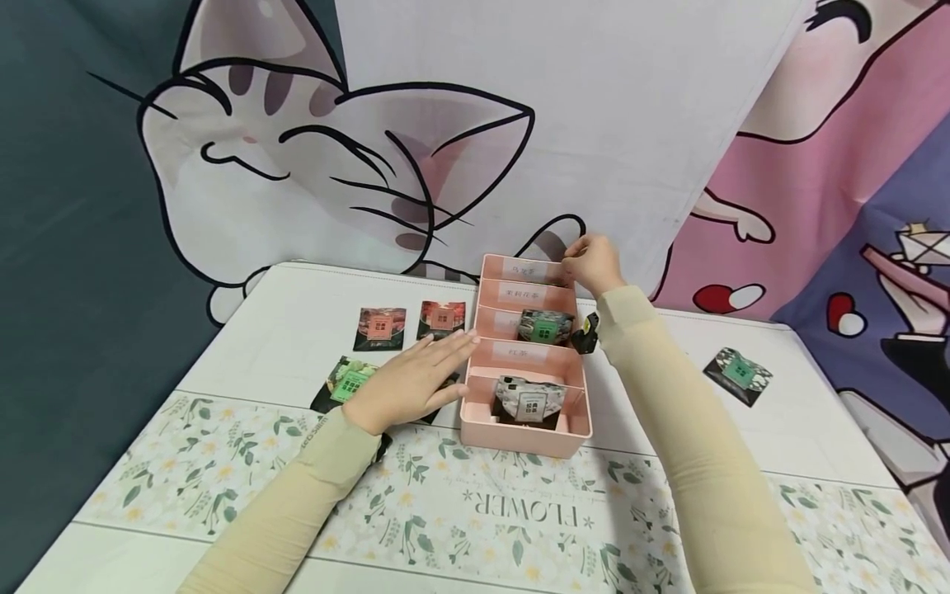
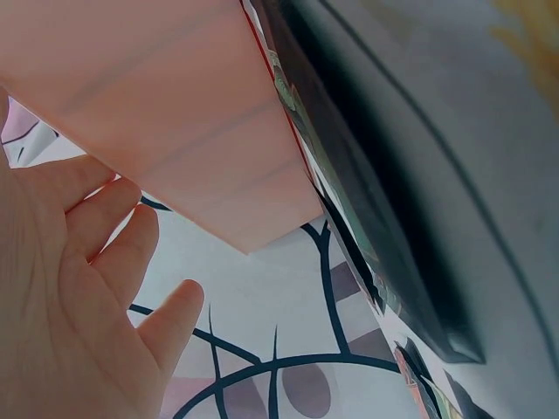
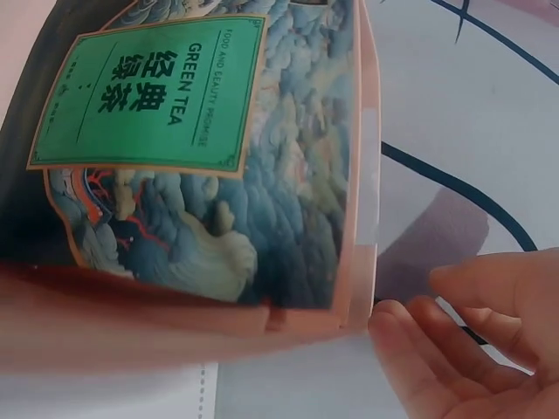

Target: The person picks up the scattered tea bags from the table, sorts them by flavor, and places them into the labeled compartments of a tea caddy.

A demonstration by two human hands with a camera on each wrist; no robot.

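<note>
A long pink divided box with labelled dividers stands at the table's middle. My left hand has its fingers extended, fingertips right at the box's left rim. At the far right corner of the box, my right hand has bent fingers; in the right wrist view its fingertips meet the box's corner, and I cannot tell whether they grip it. A green tea sachet stands in a middle compartment. In the front compartment leans a grey-white tea sachet.
Two red-labelled sachets lie left of the box. Nearer, a green sachet lies beside my left hand, with another partly hidden beneath it. One more green-labelled sachet lies far right. A cartoon-printed cloth hangs behind the table.
</note>
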